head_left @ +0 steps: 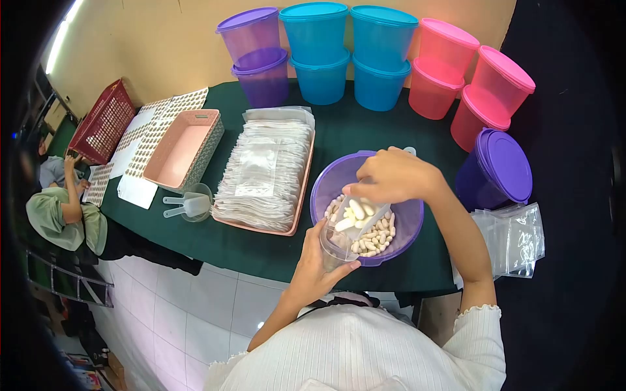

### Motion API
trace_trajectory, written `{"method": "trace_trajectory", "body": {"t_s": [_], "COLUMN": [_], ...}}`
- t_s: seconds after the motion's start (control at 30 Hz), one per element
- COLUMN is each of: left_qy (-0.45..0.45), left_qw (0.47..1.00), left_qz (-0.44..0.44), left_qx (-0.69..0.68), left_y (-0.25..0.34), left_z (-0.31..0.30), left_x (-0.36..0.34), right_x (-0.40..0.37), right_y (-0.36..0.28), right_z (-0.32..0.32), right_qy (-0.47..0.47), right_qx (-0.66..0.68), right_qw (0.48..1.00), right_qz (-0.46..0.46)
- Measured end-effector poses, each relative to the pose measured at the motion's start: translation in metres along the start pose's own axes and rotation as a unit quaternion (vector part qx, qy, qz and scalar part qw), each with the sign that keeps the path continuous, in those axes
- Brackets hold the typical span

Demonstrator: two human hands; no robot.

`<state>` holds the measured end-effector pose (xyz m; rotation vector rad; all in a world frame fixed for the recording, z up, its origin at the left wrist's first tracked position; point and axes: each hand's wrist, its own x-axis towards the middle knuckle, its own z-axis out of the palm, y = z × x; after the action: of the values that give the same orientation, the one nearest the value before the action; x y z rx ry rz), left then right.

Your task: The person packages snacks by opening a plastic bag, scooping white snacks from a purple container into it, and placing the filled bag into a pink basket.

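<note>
Green cloth covers the tabletop (352, 133), which carries eleven lidded tubs (381, 39): four blue, four pink, three purple. One purple bowl (318, 195) sits at the near edge. The right hand (391, 174) grips one clear scoop (357, 215) tilted over it; the left hand (312, 270) is closed round one small clear pouch (334, 251) just beneath. Tipped too fast, I judge, the white capsules (375, 241) could miss the pouch's narrow mouth and scatter.

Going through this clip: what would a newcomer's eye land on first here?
Over the purple bowl of white capsules at the near edge of the table, the right hand holds a clear scoop tilted toward a small clear container in the left hand. Stacked purple, blue and pink tubs stand along the far edge.
</note>
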<state>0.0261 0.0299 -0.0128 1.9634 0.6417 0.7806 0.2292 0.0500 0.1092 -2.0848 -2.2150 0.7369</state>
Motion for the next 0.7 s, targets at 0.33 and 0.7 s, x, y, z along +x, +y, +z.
{"method": "trace_trajectory", "body": {"t_s": [0.33, 0.7], "left_qy": [0.002, 0.013], "left_qw": [0.999, 1.000], "left_qz": [0.014, 0.002], "left_qx": [0.038, 0.007], "left_y": [0.003, 0.002], "left_z": [0.002, 0.002], "left_x": [-0.001, 0.000], "right_x": [-0.019, 0.014], "right_y": [-0.067, -0.007], "right_z": [0.020, 0.014], "right_qy": [0.084, 0.119], "right_qx": [-0.356, -0.278], "right_qw": [0.929, 0.946], "right_qz": [-0.053, 0.117]}}
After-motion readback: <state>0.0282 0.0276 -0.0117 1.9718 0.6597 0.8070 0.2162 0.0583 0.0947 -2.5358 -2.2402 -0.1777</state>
